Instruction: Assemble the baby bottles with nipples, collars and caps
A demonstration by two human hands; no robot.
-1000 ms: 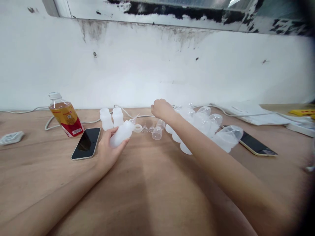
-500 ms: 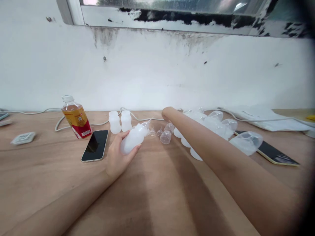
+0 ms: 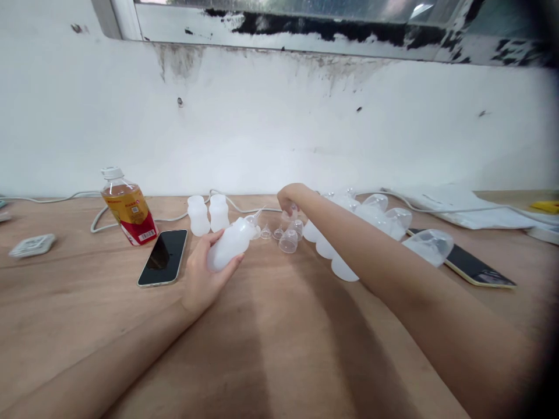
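My left hand is wrapped round a white squeeze bottle, tilted with its clear pointed nozzle up and to the right. My right hand reaches far forward, bent down at the wrist. Its fingers are closed on a clear dome-shaped cap, partly hidden by the hand. Just below lie more clear caps and small clear nozzles. Two white bottles without nozzles stand behind my left hand. Several white bottles with clear caps are grouped to the right, partly covered by my right forearm.
A drink bottle and a phone are at the left, near a small white object. Another phone lies at the right, before a white plastic bag. A pale cable runs along the wall.
My right hand has turned, and its fingers and a clear cap in them now show. My left hand still holds the squeeze bottle. The whole view has shifted slightly.
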